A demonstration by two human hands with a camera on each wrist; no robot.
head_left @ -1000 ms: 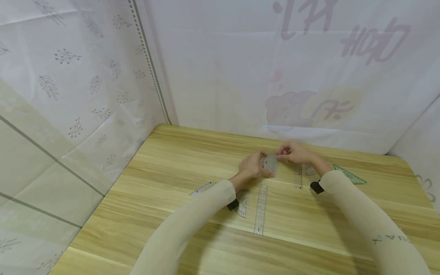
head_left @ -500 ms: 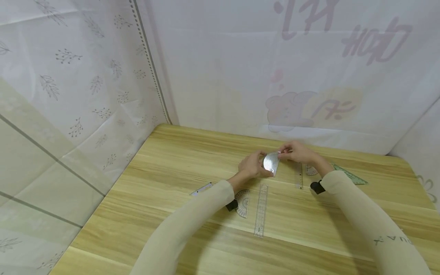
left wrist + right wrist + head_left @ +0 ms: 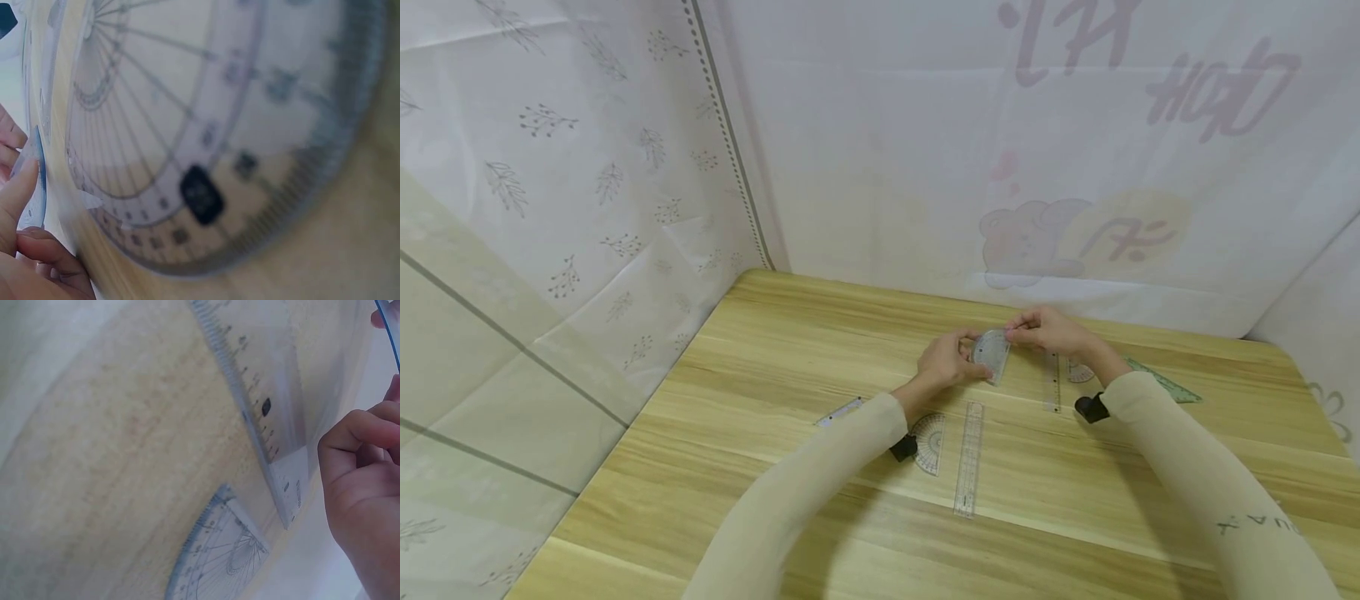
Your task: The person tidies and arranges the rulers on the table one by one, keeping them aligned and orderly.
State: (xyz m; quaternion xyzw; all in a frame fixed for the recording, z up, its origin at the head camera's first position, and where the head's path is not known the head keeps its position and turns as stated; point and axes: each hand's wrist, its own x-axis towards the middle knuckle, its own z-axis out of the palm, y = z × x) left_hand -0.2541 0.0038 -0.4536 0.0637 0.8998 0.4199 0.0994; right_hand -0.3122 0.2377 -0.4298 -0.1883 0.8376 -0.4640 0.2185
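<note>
A clear protractor [image 3: 990, 355] is held up between my hands over the far part of the table. My left hand [image 3: 943, 362] grips its curved left side, thumb at the lower corner and fingers at the top. At the upper right corner, my right hand [image 3: 1049, 332] pinches the edge. The left wrist view shows this protractor [image 3: 36, 194] nearly edge-on by the left thumb. A second protractor [image 3: 928, 444] lies below my left wrist, filling much of that wrist view. Under the right hand lie a short clear ruler [image 3: 1052, 387] and another protractor [image 3: 1078, 372], partly hidden.
A longer clear ruler [image 3: 969, 458] lies in front of the hands on the wooden table [image 3: 1037, 508]. One set square [image 3: 840, 412] is partly covered by the left sleeve. A green set square [image 3: 1165, 383] lies right of the right wrist. Printed cloth [image 3: 880, 167] hangs behind.
The held protractor has tilted; bright glare covered it half a second ago and its surface now looks grey. Both hands keep their hold, the left shifting slightly leftward.
</note>
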